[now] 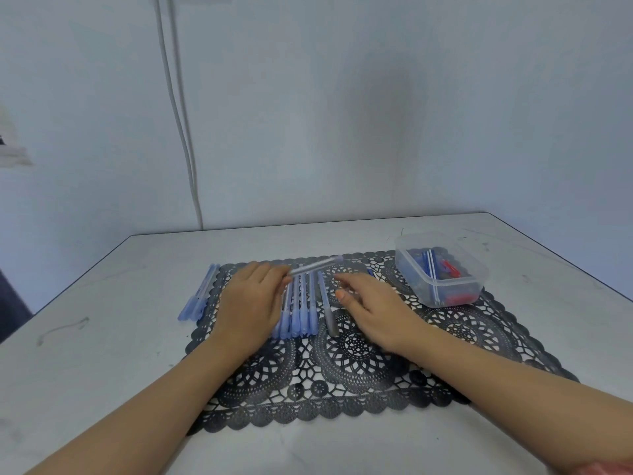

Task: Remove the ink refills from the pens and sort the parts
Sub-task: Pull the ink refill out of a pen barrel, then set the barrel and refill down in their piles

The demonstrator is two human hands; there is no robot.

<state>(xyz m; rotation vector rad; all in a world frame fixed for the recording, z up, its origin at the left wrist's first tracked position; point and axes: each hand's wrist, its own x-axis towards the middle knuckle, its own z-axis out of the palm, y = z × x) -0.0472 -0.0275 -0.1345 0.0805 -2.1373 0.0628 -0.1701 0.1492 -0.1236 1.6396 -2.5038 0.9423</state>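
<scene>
On the worktop, off the left edge of the mat: loose pens. Next, left hand, fingers pinching one end of a blurred pen above a row of blue pens, partly hidden by that hand. Beside the row, a grey pen. Right hand close by, fingers loosely spread, holding nothing. Far right, a tub of red and blue parts, too blurred to tell apart.
</scene>
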